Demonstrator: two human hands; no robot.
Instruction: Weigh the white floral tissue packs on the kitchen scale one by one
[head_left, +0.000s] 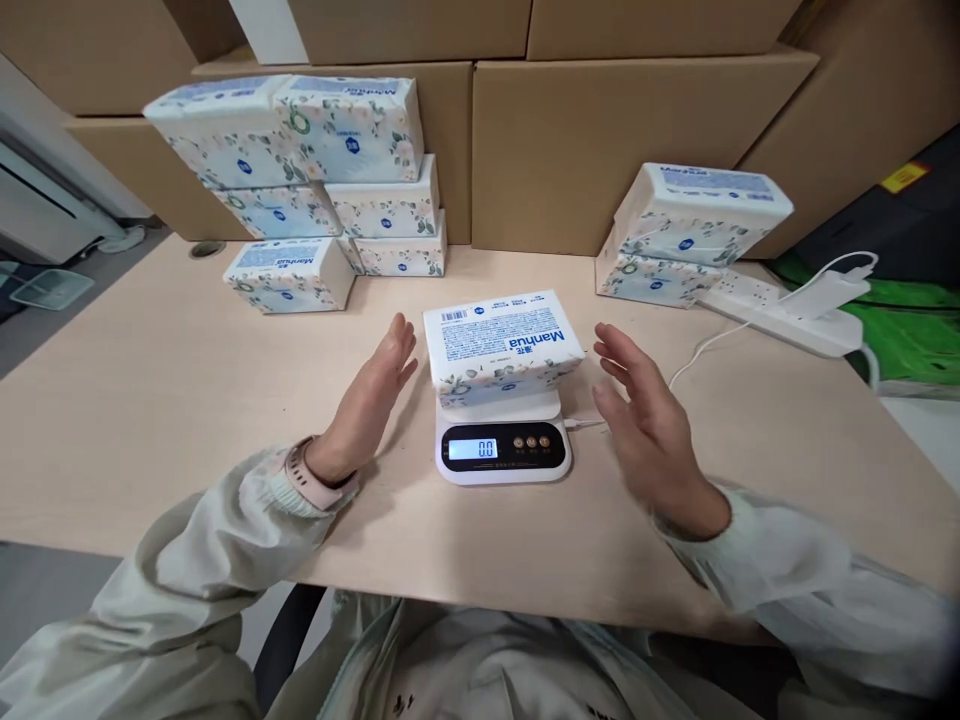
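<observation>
A tissue pack (504, 345) lies flat on the platform of a small white scale (502, 450) in the middle of the pale wooden surface (150, 400), its printed blue label facing up, and the scale's lit display reads 0.0. The left hand (369, 400) is held open just left of the pack, palm turned toward it and fingers together and pointing away, not touching it; a pale watch strap shows at the wrist. The right hand (649, 425) mirrors it on the right side, palm inward, fingers slightly spread, also clear of the pack. Neither grip is closed on anything: both hands are open and empty, flanking the pack with a gap on each side. Judging from this, the step in hand looks like weighing, with the pack resting free on the scale and the hands kept off so it bears no extra load; a reading of 0.0 with the pack in place suggests the figure is not settled or the scale has been zeroed, though I cannot tell which. Any next touch would call for both palms closing evenly on the pack's short ends. At far left stands a stack of tissue packs (315, 170) against cardboard boxes (600, 150), and at far right two more packs (686, 235) lie beside a white power strip (780, 315).
</observation>
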